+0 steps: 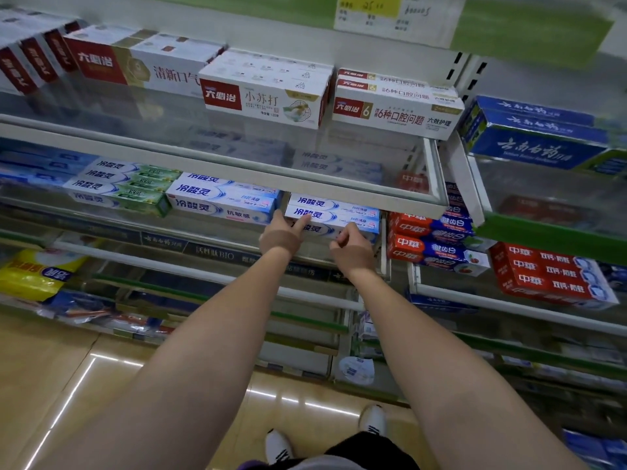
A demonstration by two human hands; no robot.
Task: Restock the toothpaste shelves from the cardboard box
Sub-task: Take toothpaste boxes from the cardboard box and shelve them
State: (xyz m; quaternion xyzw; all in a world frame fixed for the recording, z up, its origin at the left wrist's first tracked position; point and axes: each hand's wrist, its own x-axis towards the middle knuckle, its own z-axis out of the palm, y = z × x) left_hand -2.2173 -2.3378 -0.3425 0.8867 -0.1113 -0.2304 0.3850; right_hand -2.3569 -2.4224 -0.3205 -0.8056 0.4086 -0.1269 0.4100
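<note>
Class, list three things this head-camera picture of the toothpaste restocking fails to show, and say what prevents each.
1. Cardboard box: nowhere in the head view.
2. Bottom white-and-blue toothpaste box: both hands cover most of its front; left hand, right hand.
3. Yellow price label: cut by the top edge, writing blurred.

Toothpaste boxes (334, 215) on middle shelf (217, 171)

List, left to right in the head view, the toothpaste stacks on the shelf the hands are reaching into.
Green-and-white boxes → white-and-blue boxes → the stack that the left hand and right hand touch → red-and-blue boxes.
</note>
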